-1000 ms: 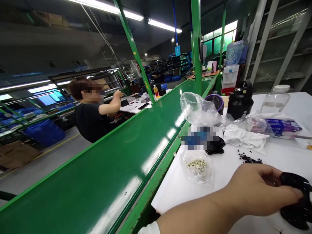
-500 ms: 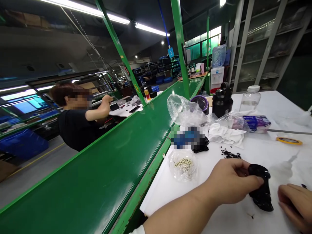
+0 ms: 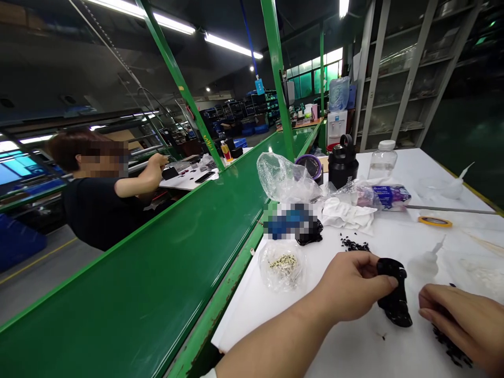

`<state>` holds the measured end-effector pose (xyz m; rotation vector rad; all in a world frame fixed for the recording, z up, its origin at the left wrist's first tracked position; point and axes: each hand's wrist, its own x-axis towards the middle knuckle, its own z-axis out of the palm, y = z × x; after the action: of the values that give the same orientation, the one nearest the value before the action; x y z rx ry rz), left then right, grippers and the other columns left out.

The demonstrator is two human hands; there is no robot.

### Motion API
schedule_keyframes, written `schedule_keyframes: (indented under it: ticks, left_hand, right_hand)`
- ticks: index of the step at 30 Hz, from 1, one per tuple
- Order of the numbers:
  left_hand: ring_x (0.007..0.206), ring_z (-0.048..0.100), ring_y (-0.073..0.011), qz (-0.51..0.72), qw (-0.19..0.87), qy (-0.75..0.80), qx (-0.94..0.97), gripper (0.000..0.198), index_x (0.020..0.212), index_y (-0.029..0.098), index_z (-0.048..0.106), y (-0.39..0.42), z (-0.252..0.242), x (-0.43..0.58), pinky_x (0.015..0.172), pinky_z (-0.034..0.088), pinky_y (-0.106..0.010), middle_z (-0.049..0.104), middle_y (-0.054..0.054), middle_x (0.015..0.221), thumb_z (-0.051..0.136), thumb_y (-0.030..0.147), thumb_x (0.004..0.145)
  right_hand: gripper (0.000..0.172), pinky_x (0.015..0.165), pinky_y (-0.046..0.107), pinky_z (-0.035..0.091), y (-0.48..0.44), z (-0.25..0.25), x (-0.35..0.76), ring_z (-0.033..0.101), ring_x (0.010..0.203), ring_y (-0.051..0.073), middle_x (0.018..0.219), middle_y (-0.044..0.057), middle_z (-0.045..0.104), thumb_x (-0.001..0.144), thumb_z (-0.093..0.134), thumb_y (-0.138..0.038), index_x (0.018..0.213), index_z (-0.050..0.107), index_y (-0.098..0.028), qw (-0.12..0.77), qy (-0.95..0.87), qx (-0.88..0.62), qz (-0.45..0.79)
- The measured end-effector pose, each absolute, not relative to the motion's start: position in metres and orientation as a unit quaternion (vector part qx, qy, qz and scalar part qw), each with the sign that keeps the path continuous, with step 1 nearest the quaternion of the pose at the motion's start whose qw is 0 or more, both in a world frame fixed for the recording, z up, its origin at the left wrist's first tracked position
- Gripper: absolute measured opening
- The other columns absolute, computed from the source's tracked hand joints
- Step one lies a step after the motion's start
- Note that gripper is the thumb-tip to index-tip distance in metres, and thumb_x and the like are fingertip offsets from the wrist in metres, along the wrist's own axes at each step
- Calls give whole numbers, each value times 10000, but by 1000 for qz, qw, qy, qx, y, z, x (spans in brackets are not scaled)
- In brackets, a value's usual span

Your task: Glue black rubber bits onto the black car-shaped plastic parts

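The black part was held in the left hand, its upper end pinched between thumb and fingers; whether its lower end was touching the table could not be told. The right hand was placed just beside it, its fingers curled narrowly together; whether anything was gripped there could not be made out.

The step in hand was judged to be the handling of small bits with the part held ready. A fine right-hand pinch and a steady left grip seemed to be called for.

The left forearm was stretched across the near table edge, its wrist turned so that the thumb was shown on the near side. The right hand was entered from the right, its back turned upward.

Near bits were partly covered by the right hand. Beyond the hands, a far pile, a nozzle bottle and a tape roll were seen. Pale pieces were held in a clear bag to the left.
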<state>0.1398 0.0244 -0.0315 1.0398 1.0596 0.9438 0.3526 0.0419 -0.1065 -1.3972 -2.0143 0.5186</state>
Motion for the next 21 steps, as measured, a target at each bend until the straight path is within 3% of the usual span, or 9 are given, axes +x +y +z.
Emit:
schedule_keyframes:
  ticks: [3, 7, 14, 21]
  left_hand:
    - [603, 510, -115, 415, 633, 463, 461, 161, 729, 155, 604, 24, -31, 139, 591, 404, -261, 585, 3, 673, 725, 228, 651]
    - [614, 518, -124, 424, 625, 453, 473, 175, 758, 154, 615, 24, -30, 139, 602, 409, -268, 580, 4, 669, 722, 253, 660]
    - [632, 532, -132, 435, 632, 435, 472, 199, 741, 134, 614, 25, -13, 140, 637, 407, -274, 596, 1, 674, 743, 263, 659]
    - [662, 549, -136, 412, 639, 431, 486, 197, 786, 138, 612, 30, -10, 136, 648, 419, -272, 631, -7, 716, 728, 293, 750]
  right_hand:
    - [182, 494, 397, 412, 42, -95, 359, 546, 497, 238, 572, 101, 599, 745, 639, -359, 575, 584, -322, 163, -816, -487, 267]
    - [171, 482, 360, 414, 39, -69, 356, 565, 518, 221, 599, 83, 626, 797, 620, -340, 628, 627, -316, 110, -816, -484, 296]
    - [158, 458, 235, 371, 30, -10, 343, 583, 550, 154, 600, -7, 634, 773, 545, -178, 678, 662, -227, 128, -761, -513, 376]
    - [158, 465, 208, 367, 32, 1, 344, 545, 549, 126, 603, -21, 623, 723, 556, -130, 705, 686, -216, 180, -748, -514, 380]
